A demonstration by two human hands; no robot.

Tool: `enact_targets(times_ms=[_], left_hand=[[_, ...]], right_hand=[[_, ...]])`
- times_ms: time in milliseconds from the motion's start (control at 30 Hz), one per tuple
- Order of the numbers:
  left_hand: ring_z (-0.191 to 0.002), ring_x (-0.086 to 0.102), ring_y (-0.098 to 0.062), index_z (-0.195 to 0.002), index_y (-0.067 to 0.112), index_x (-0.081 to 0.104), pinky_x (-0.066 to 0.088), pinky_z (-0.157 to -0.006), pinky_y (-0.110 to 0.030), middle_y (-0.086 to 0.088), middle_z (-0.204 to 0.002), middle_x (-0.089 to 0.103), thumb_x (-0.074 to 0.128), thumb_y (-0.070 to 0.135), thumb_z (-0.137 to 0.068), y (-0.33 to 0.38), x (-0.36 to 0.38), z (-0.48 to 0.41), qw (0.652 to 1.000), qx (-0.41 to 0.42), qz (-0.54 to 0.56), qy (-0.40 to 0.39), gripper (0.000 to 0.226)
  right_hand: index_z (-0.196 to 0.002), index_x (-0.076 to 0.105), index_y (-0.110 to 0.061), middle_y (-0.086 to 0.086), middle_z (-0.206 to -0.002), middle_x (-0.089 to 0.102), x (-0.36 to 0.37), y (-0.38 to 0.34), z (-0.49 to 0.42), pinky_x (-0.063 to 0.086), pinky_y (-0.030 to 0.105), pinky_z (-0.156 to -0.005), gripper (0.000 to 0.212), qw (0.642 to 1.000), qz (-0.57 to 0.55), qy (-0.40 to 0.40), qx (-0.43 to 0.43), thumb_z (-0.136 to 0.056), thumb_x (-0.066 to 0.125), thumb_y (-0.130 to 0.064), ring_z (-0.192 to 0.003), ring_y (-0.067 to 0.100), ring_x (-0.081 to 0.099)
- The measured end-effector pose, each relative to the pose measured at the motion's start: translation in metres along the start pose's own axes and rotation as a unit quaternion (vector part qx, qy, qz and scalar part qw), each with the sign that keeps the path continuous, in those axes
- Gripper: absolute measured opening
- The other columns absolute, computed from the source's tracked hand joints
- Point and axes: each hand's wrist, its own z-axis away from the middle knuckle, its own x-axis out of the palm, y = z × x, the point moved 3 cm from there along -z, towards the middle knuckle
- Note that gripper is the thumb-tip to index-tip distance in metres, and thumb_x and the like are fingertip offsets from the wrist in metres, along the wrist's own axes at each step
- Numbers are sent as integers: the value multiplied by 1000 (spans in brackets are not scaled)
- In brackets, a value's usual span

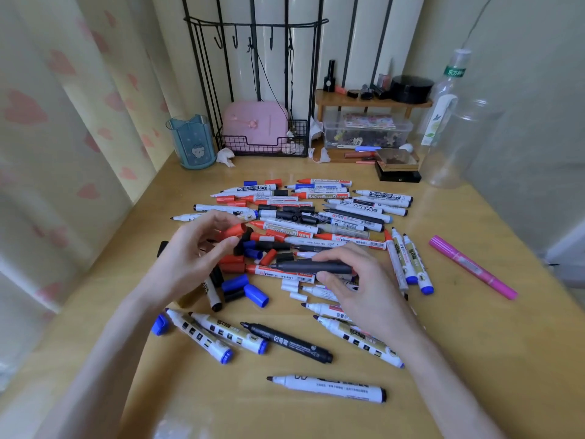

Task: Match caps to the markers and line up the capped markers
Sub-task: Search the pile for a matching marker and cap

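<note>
Tabletop (512, 343) room: bare wood from 5 to 7 o'clock of the pile (316, 217), toward the near edge, with only a white marker (326, 388) lying there, axis 9–3, tip at 9. More room at 3 o'clock, where a lone pink marker (471, 267) lies, axis 10–4. Back edge at 12 is crowded: cup (191, 142), wire rack (262, 144), shelf (373, 103), bottle (443, 122). Left edge at 9 runs close along the curtain (63, 153). Left hand (190, 251) is over the pile's 8 o'clock side, thumb and fingers pinching a red cap (235, 231), open end facing 3. Right hand (354, 280) is at 5 o'clock of the pile, thumb under and fingers over a black marker (313, 267), gripped at its 3 o'clock end. Marker axis 9–3, narrow end at 9, just above the pile; cannot tell if that end is capped. Loose blue caps (253, 294) lie between the hands.
</note>
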Motion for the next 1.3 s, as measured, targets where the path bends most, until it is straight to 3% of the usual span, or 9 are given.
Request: enact_targets(times_ms=[167, 333, 467, 600, 733, 1300], left_hand=[[-101, 69, -11, -116, 28, 66, 51, -76, -15, 11, -106, 72, 66, 21, -101, -4, 5, -1, 999, 0, -32, -4, 17], [-101, 67, -9, -118, 29, 66, 49, -74, -13, 17, -107, 70, 66, 23, -101, -4, 6, 0, 999, 1, -40, -2, 18], [-101, 67, -5, -118, 28, 66, 49, -75, -12, 21, -108, 70, 66, 22, -101, -3, 9, 0, 999, 4, -42, -2, 18], [-101, 68, -5, -117, 28, 67, 49, -75, -11, 19, -108, 71, 66, 21, -101, -3, 9, 0, 999, 5, -36, 2, 17], [-104, 69, -6, -117, 28, 68, 50, -76, -12, 19, -109, 72, 67, 22, -100, -4, 8, 0, 999, 3, -32, 5, 18], [-104, 69, -6, -121, 31, 70, 49, -77, -10, 19, -110, 73, 67, 28, -100, -5, 6, -1, 999, 7, -38, 6, 21]], right_hand=[[-111, 73, -36, -27, -104, 65, 0, -6, 3, 43, 11, -80, 15, 1000, 8, 12, 21, -95, 73, -33, -101, -4, 58], [-94, 74, -30, -20, -84, 69, 3, -11, 6, 48, 16, -63, 5, 999, -30, 5, 32, -91, 77, -27, -77, 6, 65], [-85, 70, -30, -15, -74, 65, 13, -13, 8, 45, 19, -60, 9, 999, 44, -1, 2, -88, 77, -33, -71, 10, 61], [-77, 64, -29, -16, -74, 58, 20, -11, 9, 39, 15, -71, 16, 992, 123, -3, -33, -83, 77, -38, -76, 7, 57], [-76, 62, -29, -15, -74, 57, 22, -14, 11, 46, 27, -85, 19, 989, 145, -2, -42, -82, 75, -43, -77, 6, 55], [-75, 59, -32, -14, -68, 48, 27, -16, 12, 41, 23, -80, 22, 986, 157, -9, -48, -85, 73, -46, -72, 6, 48]])
